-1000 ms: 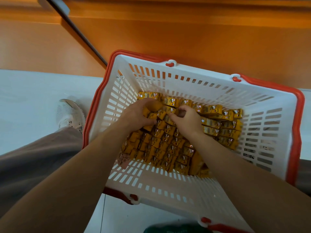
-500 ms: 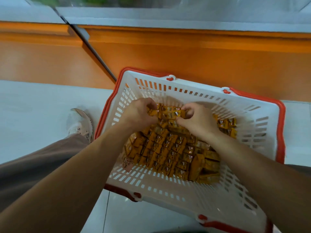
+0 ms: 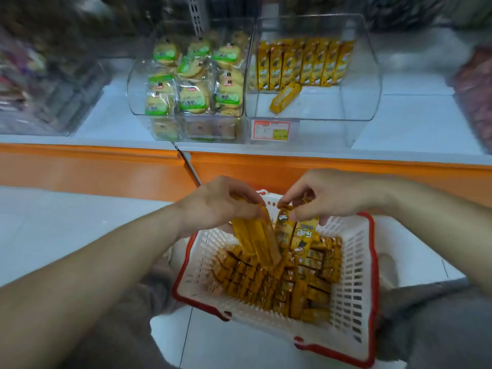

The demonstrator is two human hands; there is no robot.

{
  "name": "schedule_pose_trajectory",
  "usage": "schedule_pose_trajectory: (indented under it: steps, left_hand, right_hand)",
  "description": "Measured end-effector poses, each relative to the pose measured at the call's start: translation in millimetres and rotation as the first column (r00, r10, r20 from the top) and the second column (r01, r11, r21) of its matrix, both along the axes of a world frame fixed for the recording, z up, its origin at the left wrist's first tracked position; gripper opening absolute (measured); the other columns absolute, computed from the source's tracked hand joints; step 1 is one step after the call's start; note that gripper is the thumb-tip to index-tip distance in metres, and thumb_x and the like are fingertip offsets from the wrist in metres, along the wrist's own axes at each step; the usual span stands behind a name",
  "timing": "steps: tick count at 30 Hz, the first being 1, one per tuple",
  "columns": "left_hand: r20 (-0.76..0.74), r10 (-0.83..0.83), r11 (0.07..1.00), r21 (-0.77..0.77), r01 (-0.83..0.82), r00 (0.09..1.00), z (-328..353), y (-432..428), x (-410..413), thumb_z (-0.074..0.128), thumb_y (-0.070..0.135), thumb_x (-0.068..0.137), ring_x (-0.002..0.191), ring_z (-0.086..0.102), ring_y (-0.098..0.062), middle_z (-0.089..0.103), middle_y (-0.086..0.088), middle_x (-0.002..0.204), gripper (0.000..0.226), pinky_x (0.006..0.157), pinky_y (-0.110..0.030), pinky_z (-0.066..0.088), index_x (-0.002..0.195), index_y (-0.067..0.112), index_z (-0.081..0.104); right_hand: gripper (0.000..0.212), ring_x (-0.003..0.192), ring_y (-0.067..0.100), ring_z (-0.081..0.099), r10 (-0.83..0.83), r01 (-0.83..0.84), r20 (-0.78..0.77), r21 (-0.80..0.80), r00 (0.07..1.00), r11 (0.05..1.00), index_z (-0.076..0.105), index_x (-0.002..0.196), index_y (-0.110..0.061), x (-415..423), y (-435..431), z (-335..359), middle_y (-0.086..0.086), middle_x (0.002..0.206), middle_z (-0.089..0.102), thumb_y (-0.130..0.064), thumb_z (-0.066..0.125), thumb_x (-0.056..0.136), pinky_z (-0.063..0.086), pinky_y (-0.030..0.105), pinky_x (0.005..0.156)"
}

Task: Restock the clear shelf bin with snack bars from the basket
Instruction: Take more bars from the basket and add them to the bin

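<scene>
Both hands are gripping bunches of yellow snack bars above the white basket [image 3: 354,275]. The left hand [image 3: 221,203] is clasping several bars [image 3: 255,241] that are hanging tilted; the right hand [image 3: 330,195] is pinching another bunch [image 3: 295,233] just beside them. More bars [image 3: 279,278] are lying in the basket. The clear shelf bin [image 3: 359,102], partly stocked, is standing on the white shelf [image 3: 415,123] beyond.

Yellow snack bars [image 3: 277,278] fill the white, red-rimmed basket [image 3: 354,294] near; far beyond, the clear shelf bin [image 3: 356,102] holds an upright row, one toppled
</scene>
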State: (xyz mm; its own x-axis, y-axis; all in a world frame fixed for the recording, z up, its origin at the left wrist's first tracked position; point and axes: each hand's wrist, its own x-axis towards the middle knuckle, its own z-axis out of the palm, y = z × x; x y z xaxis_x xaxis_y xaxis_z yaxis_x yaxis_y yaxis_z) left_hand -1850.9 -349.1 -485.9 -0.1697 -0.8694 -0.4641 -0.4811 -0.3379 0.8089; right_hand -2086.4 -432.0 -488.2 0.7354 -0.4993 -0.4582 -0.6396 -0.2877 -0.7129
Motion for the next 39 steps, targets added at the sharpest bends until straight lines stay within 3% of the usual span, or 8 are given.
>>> schedule_pose_trajectory:
  steps: [5,8,11,15,19,25,32,39]
  left_hand:
    - [-0.140,0.127,0.991,-0.014,-0.131,0.982,26,20,-12,0.083,0.039,0.081,0.082,0.076,-0.012,0.080,0.001,0.090,0.012,0.068,-0.030,0.064,0.092,0.035,0.080]
    - [-0.185,0.218,0.975,0.002,-0.221,0.958,22,20,-17,0.078,0.036,0.086,0.079,0.077,-0.014,0.080,0.000,0.086,0.004,0.066,-0.029,0.063,0.086,0.033,0.081]
    - [-0.214,0.311,0.949,0.015,-0.315,0.926,12,13,-18,0.078,0.042,0.081,0.078,0.076,-0.013,0.079,0.001,0.084,0.016,0.063,-0.027,0.061,0.087,0.028,0.081]
    - [-0.263,0.416,0.904,0.016,-0.427,0.871,-2,1,-21,0.074,0.049,0.077,0.074,0.073,-0.015,0.076,-0.002,0.079,0.034,0.063,-0.031,0.062,0.092,0.019,0.080]
    - [-0.288,0.498,0.848,-0.032,-0.528,0.818,-14,-12,-31,0.070,0.046,0.090,0.068,0.064,-0.019,0.070,0.000,0.072,0.026,0.064,-0.035,0.056,0.087,0.021,0.077]
    - [-0.399,0.668,0.685,-0.001,-0.728,0.629,-25,-26,-41,0.078,0.044,0.086,0.076,0.073,-0.020,0.076,0.000,0.075,0.024,0.086,-0.044,0.060,0.088,0.020,0.074]
    - [-0.397,0.710,0.648,0.041,-0.761,0.582,-30,-29,-43,0.079,0.042,0.086,0.072,0.071,-0.021,0.073,0.001,0.071,0.030,0.089,-0.054,0.060,0.094,0.014,0.071]
    - [-0.379,0.743,0.622,0.083,-0.779,0.553,-25,-29,-36,0.084,0.053,0.066,0.095,0.073,-0.037,0.076,-0.015,0.094,0.047,0.094,-0.061,0.056,0.093,0.016,0.070]
  right_hand:
    - [0.031,0.091,0.023,0.073,-0.082,0.089,0.081,-0.081,0.993,0.993,0.071,0.120,-0.033,-15,18,30,-0.016,0.119,0.066,-0.044,0.067,0.091,0.057,0.046,0.083]
    - [0.024,0.090,0.024,0.072,-0.193,0.206,0.147,-0.073,0.970,0.976,0.073,0.112,-0.039,-13,17,26,-0.018,0.113,0.069,-0.046,0.069,0.089,0.057,0.041,0.076]
    - [0.017,0.093,0.003,0.069,-0.311,0.324,0.211,-0.031,0.927,0.946,0.076,0.097,-0.045,-5,12,16,-0.024,0.104,0.072,-0.053,0.072,0.082,0.051,0.030,0.075]
    - [0.046,0.097,0.036,0.069,-0.662,0.567,0.283,0.351,0.695,0.745,0.074,0.101,-0.018,14,9,-11,0.018,0.105,0.072,-0.047,0.077,0.065,0.053,0.049,0.088]
    - [0.018,0.073,0.025,0.073,-0.834,0.589,0.204,0.622,0.513,0.515,0.070,0.096,-0.011,28,5,-25,0.013,0.086,0.075,-0.025,0.074,0.084,0.058,0.041,0.074]
    - [0.032,0.076,0.026,0.076,-0.853,0.598,0.208,0.634,0.479,0.491,0.076,0.095,-0.009,52,5,-30,0.014,0.089,0.077,-0.039,0.075,0.085,0.059,0.033,0.064]
    - [0.047,0.087,0.029,0.075,-0.851,0.641,0.196,0.581,0.488,0.501,0.079,0.088,-0.020,66,13,-34,0.009,0.090,0.078,-0.060,0.055,0.093,0.058,0.048,0.088]
    - [0.017,0.105,0.045,0.065,-0.795,0.519,0.240,0.647,0.558,0.559,0.072,0.096,-0.003,61,16,-25,0.026,0.104,0.071,-0.015,0.062,0.090,0.046,0.065,0.100]
